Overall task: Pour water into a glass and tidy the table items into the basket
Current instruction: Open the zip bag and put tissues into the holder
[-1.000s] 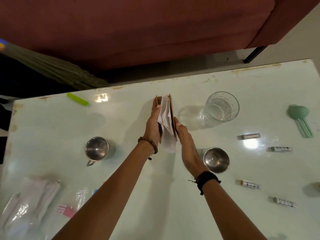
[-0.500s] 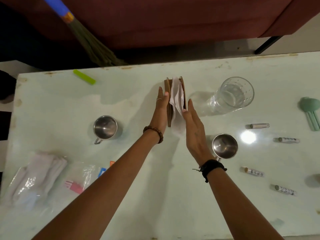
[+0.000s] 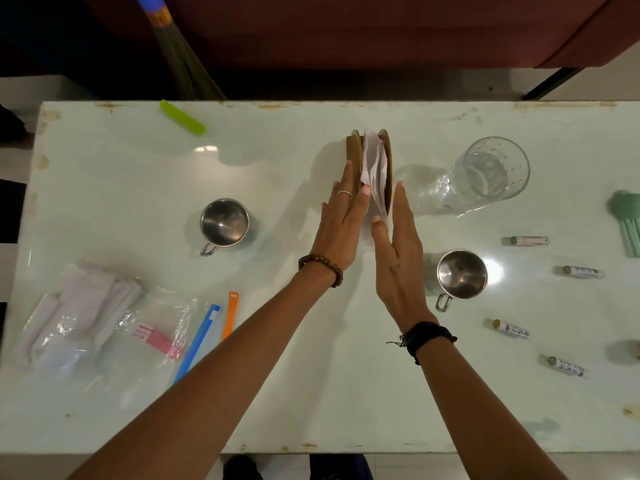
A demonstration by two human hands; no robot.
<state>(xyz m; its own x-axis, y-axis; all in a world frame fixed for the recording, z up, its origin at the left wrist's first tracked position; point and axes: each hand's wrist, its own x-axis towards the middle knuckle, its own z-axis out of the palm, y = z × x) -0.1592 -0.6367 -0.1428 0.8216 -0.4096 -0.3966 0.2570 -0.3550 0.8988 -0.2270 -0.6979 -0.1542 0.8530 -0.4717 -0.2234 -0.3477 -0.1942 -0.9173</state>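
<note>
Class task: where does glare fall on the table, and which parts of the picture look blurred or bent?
Head view: bright glare sits on the table just right of the right steel cup, with a fainter patch near the green clip; the plastic bag at left looks soft; the table's far edge bows slightly, typical wide-angle distortion.

It looked like a home living room: beyond the left hand (image 3: 341,223) stood a maroon sofa (image 3: 346,29) and a leaning broom (image 3: 183,64), while steel cups (image 3: 225,221), a glass (image 3: 491,171) and napkins sat on the desk (image 3: 311,393).
</note>
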